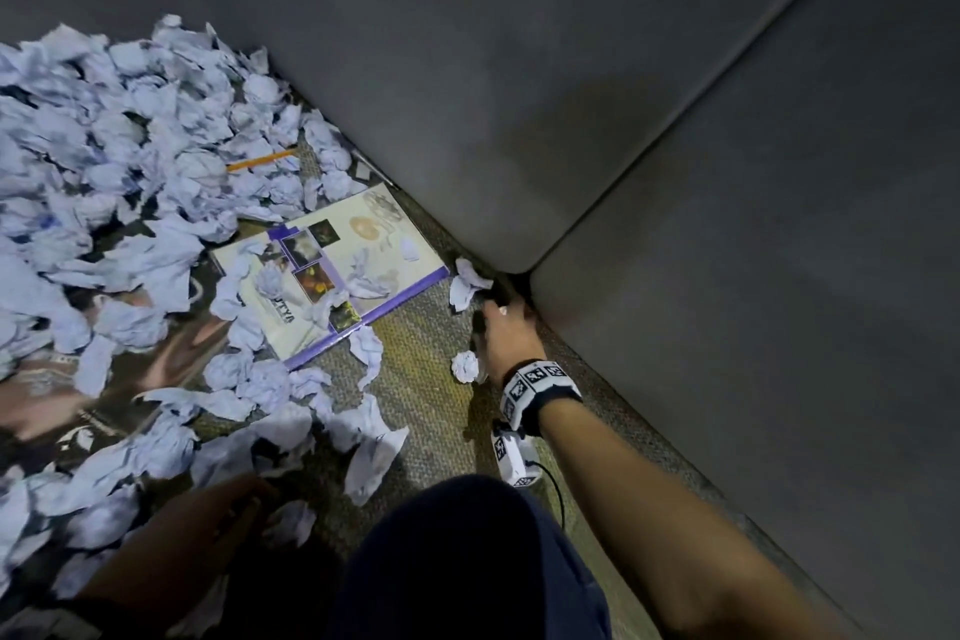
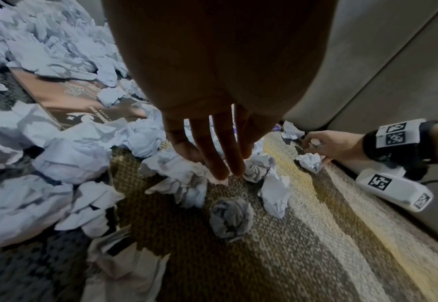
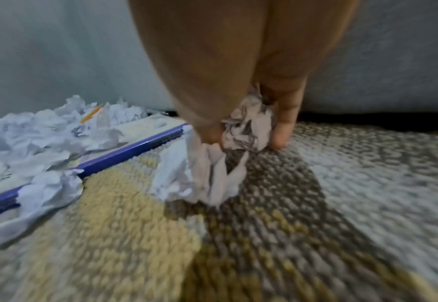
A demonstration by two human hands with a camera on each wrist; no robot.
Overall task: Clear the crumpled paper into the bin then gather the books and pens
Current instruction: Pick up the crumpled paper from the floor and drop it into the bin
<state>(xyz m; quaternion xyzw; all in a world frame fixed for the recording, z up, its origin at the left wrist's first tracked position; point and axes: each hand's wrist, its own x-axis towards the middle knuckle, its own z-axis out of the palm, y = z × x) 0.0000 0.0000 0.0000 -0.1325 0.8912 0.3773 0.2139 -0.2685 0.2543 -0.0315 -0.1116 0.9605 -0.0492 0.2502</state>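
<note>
Crumpled white paper (image 1: 130, 146) lies heaped over the rug on the left. My right hand (image 1: 493, 314) is down by the sofa's base, pinching a crumpled paper ball (image 3: 248, 126) between thumb and fingers. Another crumpled sheet (image 3: 199, 179) lies just in front of it, and a small ball (image 1: 465, 365) sits beside the wrist. My left hand (image 2: 212, 163) hangs with straight fingers over loose paper (image 2: 184, 173) and holds nothing. A purple-edged book (image 1: 332, 270) and a brown book (image 1: 156, 359) lie half buried. An orange pencil (image 1: 262, 160) rests on the heap. No bin is in view.
A grey sofa (image 1: 571, 120) fills the top and right, its base running diagonally along the patterned rug (image 1: 415, 379). My knee (image 1: 467, 561) is at the bottom centre. A tight grey paper ball (image 2: 230, 218) lies below the left hand.
</note>
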